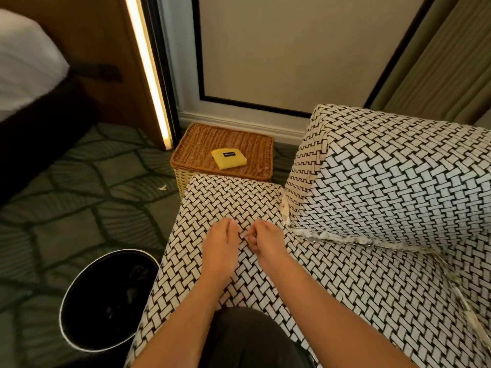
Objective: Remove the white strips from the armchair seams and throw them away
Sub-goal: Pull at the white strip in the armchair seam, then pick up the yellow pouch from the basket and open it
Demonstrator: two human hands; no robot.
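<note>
While over one armchair [385, 181] — two hands [221, 248] [267, 244]

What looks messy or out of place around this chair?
Ragged white strips poke out of the seams of the chair around the seat, crumpled and uneven. One small white scrap lies on the carpet near the basket, not in the bin.

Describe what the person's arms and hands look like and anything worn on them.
Both forearms are bare to the frame's edge; no sleeves show. The left hand and right hand wear no gloves; no watch, bracelet or ring is visible. Between the arms lies dark clothing.
</note>
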